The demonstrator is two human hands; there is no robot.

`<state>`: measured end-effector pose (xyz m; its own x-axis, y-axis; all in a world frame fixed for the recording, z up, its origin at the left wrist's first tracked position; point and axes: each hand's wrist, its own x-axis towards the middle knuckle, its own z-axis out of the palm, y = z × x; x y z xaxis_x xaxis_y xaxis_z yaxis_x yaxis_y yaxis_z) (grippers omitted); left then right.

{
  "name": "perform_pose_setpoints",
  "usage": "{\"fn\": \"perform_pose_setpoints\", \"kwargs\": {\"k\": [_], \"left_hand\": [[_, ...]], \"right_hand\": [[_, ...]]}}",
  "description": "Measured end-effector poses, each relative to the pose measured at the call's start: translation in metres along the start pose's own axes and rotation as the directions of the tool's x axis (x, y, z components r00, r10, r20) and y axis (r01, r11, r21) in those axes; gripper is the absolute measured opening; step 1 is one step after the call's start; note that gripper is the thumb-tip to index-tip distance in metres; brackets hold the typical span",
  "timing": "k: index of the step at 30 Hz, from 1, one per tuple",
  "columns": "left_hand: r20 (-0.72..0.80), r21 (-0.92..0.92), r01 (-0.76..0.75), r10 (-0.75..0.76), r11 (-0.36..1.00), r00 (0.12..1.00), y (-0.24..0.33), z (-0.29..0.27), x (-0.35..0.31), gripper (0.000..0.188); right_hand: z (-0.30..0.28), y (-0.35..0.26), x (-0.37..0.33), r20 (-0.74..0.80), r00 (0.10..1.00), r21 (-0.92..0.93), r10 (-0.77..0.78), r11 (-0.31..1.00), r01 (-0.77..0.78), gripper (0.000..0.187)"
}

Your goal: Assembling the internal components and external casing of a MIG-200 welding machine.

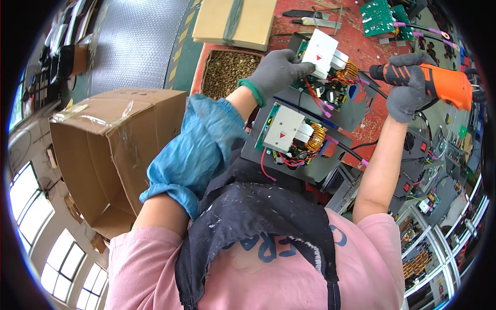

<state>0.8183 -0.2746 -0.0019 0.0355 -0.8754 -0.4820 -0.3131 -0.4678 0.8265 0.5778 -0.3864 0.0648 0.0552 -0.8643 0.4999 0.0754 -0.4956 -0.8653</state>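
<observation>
My left hand (279, 72), in a grey glove with a green cuff, grips the left side of the far circuit board assembly (338, 93). Its fingertips press on the edge of a white metal plate (319, 54) marked with a red triangle. My right hand (408, 93), also gloved, is wrapped round an orange and black electric screwdriver (448, 85). The tool's black nose points left toward the assembly, apart from it. Closer to my body lies a similar circuit board assembly (283, 129) on a dark metal panel, with a copper coil and red wires. The left fingers are partly hidden.
A tray of small brass-coloured screws (227, 72) sits beside my left wrist, below a strapped tan stack (235, 20). Green circuit boards (380, 19) and hand tools (315, 21) lie on the red bench (356, 44). An opened cardboard box (147, 139) stands left.
</observation>
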Motion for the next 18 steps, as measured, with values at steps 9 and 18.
{"fn": "perform_pose_setpoints", "kwargs": {"k": [9,18], "left_hand": [[-0.102,0.12,-0.041,0.053,0.992,0.993,-0.002,0.006,0.0,0.058],[-0.275,0.544,0.089,0.077,0.834,0.958,-0.059,-0.052,-0.054,0.068]], "right_hand": [[-0.013,0.006,0.013,0.085,0.994,-0.026,0.065,0.998,-0.063,0.047],[-0.108,-0.023,0.016,-0.331,0.932,-0.27,-0.148,0.961,0.057,0.017]]}}
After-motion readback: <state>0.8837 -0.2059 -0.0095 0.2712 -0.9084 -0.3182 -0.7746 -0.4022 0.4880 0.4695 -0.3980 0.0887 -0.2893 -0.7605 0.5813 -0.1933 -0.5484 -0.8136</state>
